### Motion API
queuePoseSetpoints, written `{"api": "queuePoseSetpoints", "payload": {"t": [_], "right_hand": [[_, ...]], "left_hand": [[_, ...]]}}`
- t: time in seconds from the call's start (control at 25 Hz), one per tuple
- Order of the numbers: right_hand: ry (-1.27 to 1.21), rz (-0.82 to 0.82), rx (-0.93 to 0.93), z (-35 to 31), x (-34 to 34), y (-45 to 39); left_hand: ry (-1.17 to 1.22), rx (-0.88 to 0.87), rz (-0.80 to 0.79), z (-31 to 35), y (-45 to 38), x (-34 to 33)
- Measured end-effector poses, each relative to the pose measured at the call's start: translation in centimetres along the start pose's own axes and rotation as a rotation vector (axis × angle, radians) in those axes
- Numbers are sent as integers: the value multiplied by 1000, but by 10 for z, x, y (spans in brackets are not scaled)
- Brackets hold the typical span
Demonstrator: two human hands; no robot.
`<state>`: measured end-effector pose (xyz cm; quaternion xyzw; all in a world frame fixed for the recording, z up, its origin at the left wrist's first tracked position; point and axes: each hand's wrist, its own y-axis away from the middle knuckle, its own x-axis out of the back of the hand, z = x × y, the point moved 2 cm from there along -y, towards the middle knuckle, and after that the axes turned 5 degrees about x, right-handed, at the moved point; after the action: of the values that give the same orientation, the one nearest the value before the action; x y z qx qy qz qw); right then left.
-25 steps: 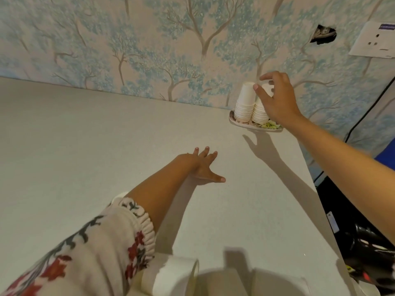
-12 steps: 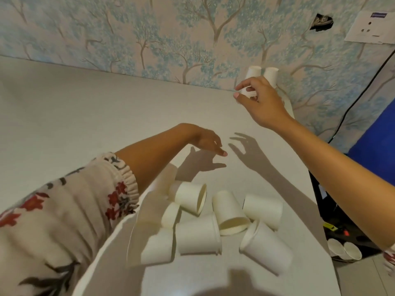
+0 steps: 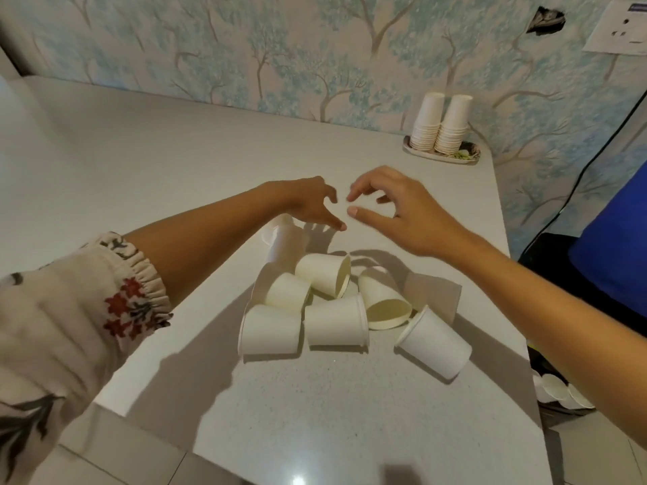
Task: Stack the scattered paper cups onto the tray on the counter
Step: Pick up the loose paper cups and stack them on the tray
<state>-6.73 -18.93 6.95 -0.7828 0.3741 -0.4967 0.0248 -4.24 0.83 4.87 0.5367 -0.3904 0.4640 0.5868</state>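
Observation:
Several white paper cups (image 3: 336, 325) lie on their sides in a cluster on the grey counter (image 3: 175, 176). One more cup (image 3: 285, 239) lies partly under my left forearm. Two upside-down stacks of cups (image 3: 439, 122) stand on a small oval tray (image 3: 441, 156) at the counter's far right, against the wall. My left hand (image 3: 311, 201) and my right hand (image 3: 402, 211) hover side by side above the counter, just beyond the cluster. Both hold nothing, and their fingers are loosely curled.
The counter's right edge (image 3: 507, 239) drops off beside a blue object (image 3: 616, 246) and a black cable (image 3: 595, 162). More white cups (image 3: 560, 393) lie on the floor at the right. A wall socket (image 3: 619, 28) sits high on the patterned wall.
My right hand has let go of the stacks on the tray and drawn back toward the scattered cups. My left hand has lifted off the counter. The view has tilted down onto the cluster.

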Motion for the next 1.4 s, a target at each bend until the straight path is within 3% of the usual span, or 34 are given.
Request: {"api": "queuePoseSetpoints", "payload": {"t": [0.2,0.36,0.56,0.84,1.08,1.4], "right_hand": [[32,-358,177,-46,-41,40],[279,-437,450,-65,-79,65],[397,-482,506,-51,-103,66],[375,-402,594,-25,-111,51],[408,-329,601,11,-107,33],[425,-267,591,58,-95,-4]], "left_hand": [[49,275,-169,-24,24,5],[208,394,-159,-38,36,-4],[365,475,-19,-47,32,-21],[332,486,109,-54,15,-31],[464,509,157,-65,-13,-36],[602,403,457,-66,-51,-40]]}}
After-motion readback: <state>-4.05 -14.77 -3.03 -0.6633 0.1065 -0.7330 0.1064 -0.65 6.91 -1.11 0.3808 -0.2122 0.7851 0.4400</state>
